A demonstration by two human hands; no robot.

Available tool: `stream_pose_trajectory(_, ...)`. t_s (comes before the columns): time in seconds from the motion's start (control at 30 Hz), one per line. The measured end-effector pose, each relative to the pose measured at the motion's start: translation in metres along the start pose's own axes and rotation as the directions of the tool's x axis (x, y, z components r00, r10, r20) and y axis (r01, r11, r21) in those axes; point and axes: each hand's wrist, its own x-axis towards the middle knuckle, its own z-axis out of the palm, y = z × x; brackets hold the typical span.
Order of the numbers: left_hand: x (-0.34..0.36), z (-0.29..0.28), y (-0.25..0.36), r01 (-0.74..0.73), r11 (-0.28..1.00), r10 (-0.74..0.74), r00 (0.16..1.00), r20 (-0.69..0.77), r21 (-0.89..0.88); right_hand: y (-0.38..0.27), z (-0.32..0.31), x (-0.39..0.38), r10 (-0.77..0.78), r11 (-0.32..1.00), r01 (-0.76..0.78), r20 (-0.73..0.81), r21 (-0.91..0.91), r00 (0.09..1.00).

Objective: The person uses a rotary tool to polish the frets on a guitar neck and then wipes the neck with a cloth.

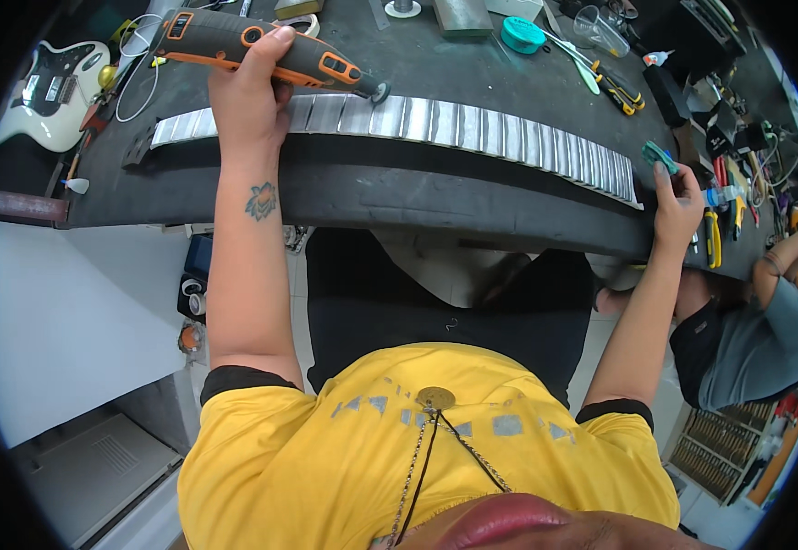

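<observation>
Gripping a black-and-orange rotary tool (312,64), the left hand (250,96) wraps its body, with the small disc (380,93) at its tip by the upper edge of a silvery fretted neck (445,122); whether they touch cannot be told. The right hand (678,202) pinches a small green piece (659,156) near the neck's right end. The neck lies along the front of a dark workbench (472,78). Beyond sit a round teal container (522,35) and yellow-and-black pliers (621,94). A white guitar body (55,115) is far left, a grey-shirted person (756,348) far right.
</observation>
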Motion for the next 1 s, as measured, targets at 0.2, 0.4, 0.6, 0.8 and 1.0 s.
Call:
stream_pose_trajectory(0.2,-0.002,0.002,0.0,-0.025,0.999,0.026,0.999,0.037,-0.023,-0.002,-0.001,-0.003,-0.013,1.0,0.013,0.002,-0.018,1.0)
stream_pose_trajectory(0.4,-0.003,-0.004,-0.002,-0.031,0.999,0.033,0.997,0.076,-0.037,-0.002,0.0,-0.003,-0.004,0.999,0.005,0.013,-0.04,1.0)
stream_pose_trajectory(0.6,-0.005,-0.007,-0.001,-0.043,0.998,0.047,0.994,0.101,-0.043,0.0,0.0,-0.002,-0.005,0.999,0.005,0.008,-0.044,1.0)
stream_pose_trajectory(0.8,-0.009,-0.009,0.0,-0.067,0.992,0.078,0.992,0.097,-0.109,0.002,-0.001,0.0,-0.002,0.998,0.004,0.021,-0.064,1.0)
stream_pose_trajectory(1.0,-0.012,-0.011,0.0,-0.084,0.988,0.096,0.991,0.091,-0.128,0.0,0.002,-0.001,-0.008,0.998,0.009,0.028,-0.06,1.0)
